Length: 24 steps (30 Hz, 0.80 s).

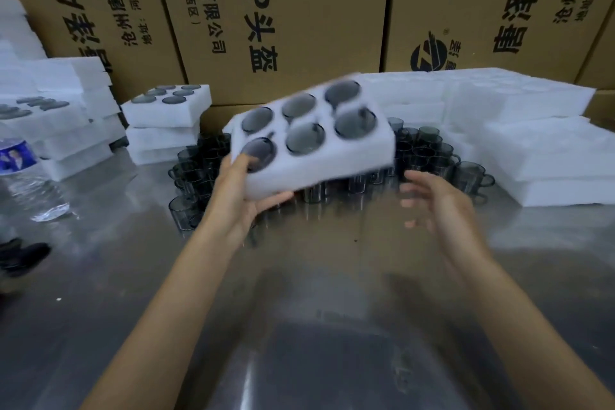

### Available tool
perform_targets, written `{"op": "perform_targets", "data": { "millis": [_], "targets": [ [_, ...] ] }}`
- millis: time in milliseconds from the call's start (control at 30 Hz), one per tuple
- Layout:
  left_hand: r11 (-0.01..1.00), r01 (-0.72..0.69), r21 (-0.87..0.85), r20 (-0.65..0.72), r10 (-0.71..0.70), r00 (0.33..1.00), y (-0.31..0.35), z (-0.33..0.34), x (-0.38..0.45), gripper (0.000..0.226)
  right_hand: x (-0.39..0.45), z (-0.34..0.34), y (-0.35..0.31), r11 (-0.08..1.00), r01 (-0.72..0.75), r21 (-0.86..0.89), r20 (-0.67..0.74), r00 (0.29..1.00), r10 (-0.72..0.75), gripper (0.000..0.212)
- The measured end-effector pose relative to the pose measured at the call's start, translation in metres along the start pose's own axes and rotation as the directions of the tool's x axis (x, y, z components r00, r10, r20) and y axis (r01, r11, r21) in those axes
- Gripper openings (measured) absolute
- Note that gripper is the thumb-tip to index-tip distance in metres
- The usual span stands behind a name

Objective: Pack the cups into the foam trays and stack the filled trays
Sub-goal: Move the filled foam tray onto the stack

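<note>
A white foam tray (pixel 336 163) with several dark glass cups in its holes hangs tilted above the steel table, blurred. My left hand (pixel 244 196) grips its near left corner, thumb on top and fingers underneath. My right hand (pixel 436 200) hovers just right of and below the tray, fingers relaxed, holding nothing. Behind and under the tray, several loose smoky glass cups (pixel 429 156) with handles stand on the table. A stack of filled trays (pixel 166 120) sits at the back left.
Piles of empty foam trays (pixel 549 160) fill the right side, with more foam (pixel 56 123) at the far left. A plastic water bottle (pixel 28 176) stands at the left edge. Large cardboard boxes (pixel 299 10) wall off the back. The steel table (pixel 316 326) stretches toward me.
</note>
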<state>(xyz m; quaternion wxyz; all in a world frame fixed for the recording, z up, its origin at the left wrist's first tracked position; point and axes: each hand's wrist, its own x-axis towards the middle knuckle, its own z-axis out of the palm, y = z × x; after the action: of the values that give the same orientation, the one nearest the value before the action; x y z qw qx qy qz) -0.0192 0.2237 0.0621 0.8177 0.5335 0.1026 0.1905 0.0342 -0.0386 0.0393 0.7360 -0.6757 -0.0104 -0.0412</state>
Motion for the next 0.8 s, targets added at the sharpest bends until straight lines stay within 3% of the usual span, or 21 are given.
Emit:
{"op": "perform_targets", "data": {
  "millis": [100, 200, 333, 467, 600, 800],
  "targets": [
    [0.965, -0.198, -0.172, -0.213, 0.159, 0.964, 0.012, -0.013, 0.022, 0.043, 0.003, 0.008, 0.021, 0.997, -0.066, -0.029, -0.013, 0.998, 0.066, 0.028],
    [0.916, -0.358, -0.183, -0.508, 0.224, 0.832, 0.025, -0.031, 0.045, 0.062, 0.0, 0.01, 0.043, 0.99, -0.133, -0.038, -0.052, 0.99, 0.131, 0.03],
    [0.89, -0.424, -0.166, -0.721, 0.184, 0.668, 0.036, -0.063, 0.067, 0.081, 0.001, 0.011, 0.054, 0.991, -0.128, -0.033, -0.055, 0.99, 0.126, 0.028],
    [0.919, -0.388, -0.066, -0.788, 0.19, 0.585, 0.039, -0.097, 0.085, 0.088, 0.006, 0.012, 0.058, 0.99, -0.119, -0.078, -0.028, 0.993, 0.117, 0.028],
    [0.92, -0.352, -0.174, -0.852, 0.038, 0.522, 0.038, -0.116, 0.096, 0.082, 0.011, 0.011, 0.061, 0.988, -0.135, -0.08, -0.016, 0.991, 0.134, 0.028],
    [0.904, -0.344, -0.253, -0.799, 0.005, 0.602, 0.029, -0.124, 0.107, 0.076, 0.013, 0.007, 0.064, 0.988, -0.145, -0.06, 0.001, 0.989, 0.145, 0.031]
  ]
}}
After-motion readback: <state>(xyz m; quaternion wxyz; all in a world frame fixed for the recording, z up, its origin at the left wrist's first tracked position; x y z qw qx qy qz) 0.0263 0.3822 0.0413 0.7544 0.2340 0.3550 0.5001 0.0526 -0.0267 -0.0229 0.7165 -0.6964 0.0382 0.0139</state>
